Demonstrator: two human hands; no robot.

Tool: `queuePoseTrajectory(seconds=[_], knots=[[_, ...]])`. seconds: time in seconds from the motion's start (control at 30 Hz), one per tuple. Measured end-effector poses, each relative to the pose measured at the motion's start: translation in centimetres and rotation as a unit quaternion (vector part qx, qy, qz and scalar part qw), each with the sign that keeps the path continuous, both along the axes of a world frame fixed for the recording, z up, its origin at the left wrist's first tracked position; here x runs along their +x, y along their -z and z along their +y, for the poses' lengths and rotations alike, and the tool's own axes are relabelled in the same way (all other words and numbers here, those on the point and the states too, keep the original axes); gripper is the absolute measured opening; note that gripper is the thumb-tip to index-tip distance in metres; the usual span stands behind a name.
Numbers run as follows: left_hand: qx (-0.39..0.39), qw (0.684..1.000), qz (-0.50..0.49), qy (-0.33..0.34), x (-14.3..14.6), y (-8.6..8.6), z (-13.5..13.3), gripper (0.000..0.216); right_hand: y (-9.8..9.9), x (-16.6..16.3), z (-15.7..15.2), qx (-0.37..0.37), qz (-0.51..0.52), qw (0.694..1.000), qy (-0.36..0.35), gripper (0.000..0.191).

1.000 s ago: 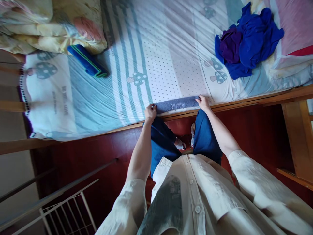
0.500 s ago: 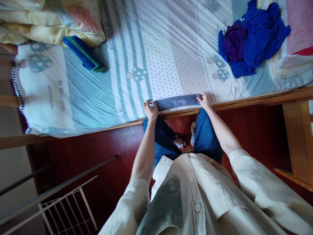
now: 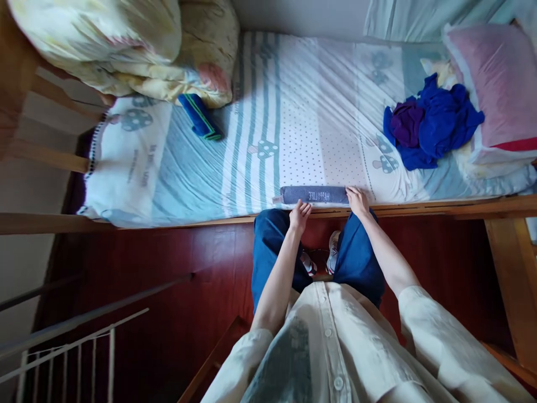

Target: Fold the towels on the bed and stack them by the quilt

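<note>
A narrow folded grey-blue towel (image 3: pixel 314 195) with pale lettering lies along the front edge of the bed. At its right end, my right hand (image 3: pixel 357 201) has its fingers closed on the cloth. My left hand (image 3: pixel 299 216) is just in front of the towel's near edge, left of its middle, with loosely bent fingers apart and nothing visible in them. A small pale tag or flap sticks out at the towel's left end.
On the patterned bed sheet (image 3: pixel 201 184) lie a rolled dark blue towel with green trim (image 3: pixel 199 116) and a heap of blue and purple cloth (image 3: pixel 444 120). A yellow quilt (image 3: pixel 210 50) and a pink pillow (image 3: pixel 499 84) sit at opposite ends. A white metal rack (image 3: pixel 79 358) stands lower left.
My left hand has let go of the towel's left end and moved right along its front edge. My right hand stays at the right end. The view has tilted up, showing more of the bed.
</note>
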State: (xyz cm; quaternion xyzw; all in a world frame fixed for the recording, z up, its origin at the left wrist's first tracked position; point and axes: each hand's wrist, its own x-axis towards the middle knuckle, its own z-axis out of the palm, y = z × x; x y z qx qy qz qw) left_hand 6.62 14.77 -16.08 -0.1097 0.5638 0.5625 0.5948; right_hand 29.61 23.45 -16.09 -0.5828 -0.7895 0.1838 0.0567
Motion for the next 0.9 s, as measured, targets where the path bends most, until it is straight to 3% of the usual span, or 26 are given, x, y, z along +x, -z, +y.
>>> queuePoseTrajectory(seconds=[0.1,0.33,0.4,0.5,0.57,0.63,0.7,0.8,0.9], knots=[[-0.007,0.998,0.043,-0.044,-2.0,0.2,2.4,0.018,-0.7,0.5,-0.2,-0.005,-0.006,1.0,-0.014,0.041],[0.021,0.988,0.149,-0.024,-5.1,0.3,5.2,0.036,-2.5,-0.4,2.1,-0.018,0.054,0.997,-0.042,0.043],[0.067,0.98,0.186,-0.005,-5.6,-0.2,5.9,0.032,-3.9,-2.4,3.9,-0.03,0.087,0.995,-0.047,0.057],[0.132,0.964,0.231,0.019,-6.2,-1.6,6.9,0.03,-6.6,-7.6,7.0,-0.08,0.133,0.986,-0.059,0.101],[0.179,0.953,0.241,0.03,-6.9,-2.9,7.7,0.03,-8.4,-11.9,8.9,-0.137,0.167,0.972,-0.092,0.111],[0.237,0.937,0.253,0.049,-8.1,-4.4,8.5,0.031,-9.7,-16.3,10.4,-0.201,0.196,0.949,-0.145,0.095],[0.276,0.922,0.265,0.054,-10.1,-5.9,9.3,0.033,-10.7,-20.6,11.4,-0.241,0.218,0.929,-0.178,0.067],[0.294,0.911,0.289,0.031,-14.5,-7.5,10.0,0.039,-11.3,-26.1,12.1,-0.225,0.255,0.926,-0.16,0.039],[0.298,0.912,0.282,0.012,-19.5,-7.5,9.8,0.051,-11.5,-31.2,12.2,-0.18,0.292,0.93,-0.128,0.036]])
